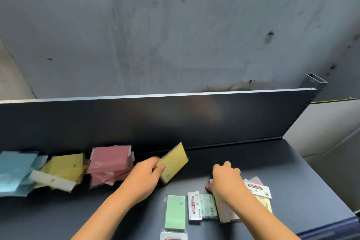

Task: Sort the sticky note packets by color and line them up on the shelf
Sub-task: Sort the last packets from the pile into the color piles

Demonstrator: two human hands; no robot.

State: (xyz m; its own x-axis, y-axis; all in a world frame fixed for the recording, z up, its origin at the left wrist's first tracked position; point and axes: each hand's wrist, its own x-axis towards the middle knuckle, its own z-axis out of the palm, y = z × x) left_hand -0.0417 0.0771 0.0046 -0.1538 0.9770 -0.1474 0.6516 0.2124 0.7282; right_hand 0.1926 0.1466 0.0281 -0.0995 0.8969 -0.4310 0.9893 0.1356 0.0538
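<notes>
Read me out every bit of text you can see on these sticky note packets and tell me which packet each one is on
"STICKY NOTE": red band on the white header card beside the green packet.
"STICKY NOTE": red band on the header card right of the right hand.
Header card at the bottom edge: red band cut off, unreadable.
Small print and barcode on the clear packet: too small.
Marks on the pink packet: blurred.

On the shelf [272,171], along the back panel [175,119] at far left: three heaps of packets side by side [17,173] [64,169] [111,161]. Right of these, one packet [173,161] tilted off the surface in the left hand [144,177]. Nearer the front edge, loose packets [175,212] [202,207] beside and beneath the right hand [226,181].
</notes>
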